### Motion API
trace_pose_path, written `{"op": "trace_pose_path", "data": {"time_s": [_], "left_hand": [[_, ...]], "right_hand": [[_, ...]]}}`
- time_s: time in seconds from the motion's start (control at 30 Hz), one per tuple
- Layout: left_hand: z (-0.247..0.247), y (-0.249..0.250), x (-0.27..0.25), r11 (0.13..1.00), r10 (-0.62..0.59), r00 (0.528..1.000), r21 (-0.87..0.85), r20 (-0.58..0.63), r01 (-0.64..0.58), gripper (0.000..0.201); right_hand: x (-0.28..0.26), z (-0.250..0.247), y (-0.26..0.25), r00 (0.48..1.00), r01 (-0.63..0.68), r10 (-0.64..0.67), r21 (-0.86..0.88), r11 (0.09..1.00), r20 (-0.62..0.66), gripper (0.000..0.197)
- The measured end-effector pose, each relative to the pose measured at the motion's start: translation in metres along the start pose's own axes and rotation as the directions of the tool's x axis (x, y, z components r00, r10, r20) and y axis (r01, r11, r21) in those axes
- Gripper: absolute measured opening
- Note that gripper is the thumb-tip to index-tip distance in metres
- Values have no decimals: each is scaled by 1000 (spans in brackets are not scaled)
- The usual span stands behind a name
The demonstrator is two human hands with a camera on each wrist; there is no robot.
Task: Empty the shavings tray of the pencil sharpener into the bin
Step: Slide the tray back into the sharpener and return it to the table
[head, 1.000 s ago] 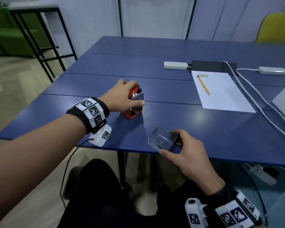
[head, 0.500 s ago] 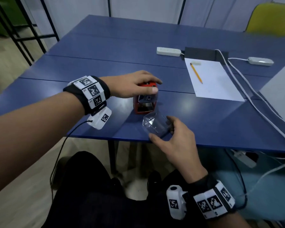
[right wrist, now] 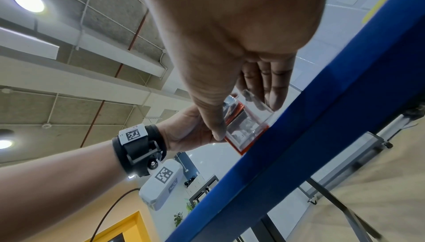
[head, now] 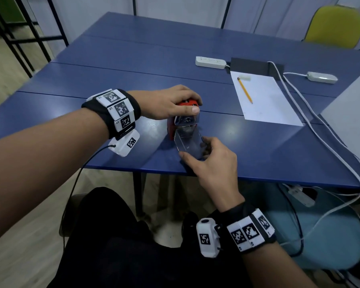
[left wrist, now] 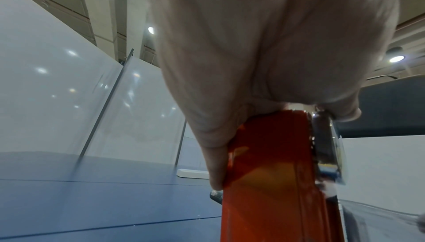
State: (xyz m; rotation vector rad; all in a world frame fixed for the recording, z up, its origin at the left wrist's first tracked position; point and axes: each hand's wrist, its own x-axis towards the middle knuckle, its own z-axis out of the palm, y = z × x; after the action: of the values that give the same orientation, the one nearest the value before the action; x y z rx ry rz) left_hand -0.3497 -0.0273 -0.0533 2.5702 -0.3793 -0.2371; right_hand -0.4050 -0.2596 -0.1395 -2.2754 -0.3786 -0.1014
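A red pencil sharpener (head: 172,126) stands near the front edge of the blue table (head: 112,84). My left hand (head: 175,104) grips it from above, thumb on its front top; the left wrist view shows the red body (left wrist: 271,164) under my fingers. My right hand (head: 208,161) pinches the clear shavings tray (head: 188,142) between thumb and fingers, its far end against the sharpener's front opening. In the right wrist view the tray (right wrist: 248,120) lies against the red frame (right wrist: 243,150). No bin can be seen.
White paper (head: 266,98) with a yellow pencil (head: 245,90) lies at the right. Behind it are a power strip (head: 210,62), a dark pad (head: 256,66) and white cables (head: 320,134). A yellow chair (head: 335,26) stands behind the table, a blue seat (head: 330,231) below right.
My right hand has carried the clear tray from the table's front edge up to the sharpener's front opening. My left hand turned the sharpener and kept hold of it.
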Motion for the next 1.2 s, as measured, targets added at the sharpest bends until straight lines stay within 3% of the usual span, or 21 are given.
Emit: {"op": "trace_pose_path", "data": {"time_s": [1.2], "left_hand": [[2,2,0,999,-31,999,-14,11,31,48]], "right_hand": [[25,9,-25,999,16,-19,-92,996,-32,70]]}}
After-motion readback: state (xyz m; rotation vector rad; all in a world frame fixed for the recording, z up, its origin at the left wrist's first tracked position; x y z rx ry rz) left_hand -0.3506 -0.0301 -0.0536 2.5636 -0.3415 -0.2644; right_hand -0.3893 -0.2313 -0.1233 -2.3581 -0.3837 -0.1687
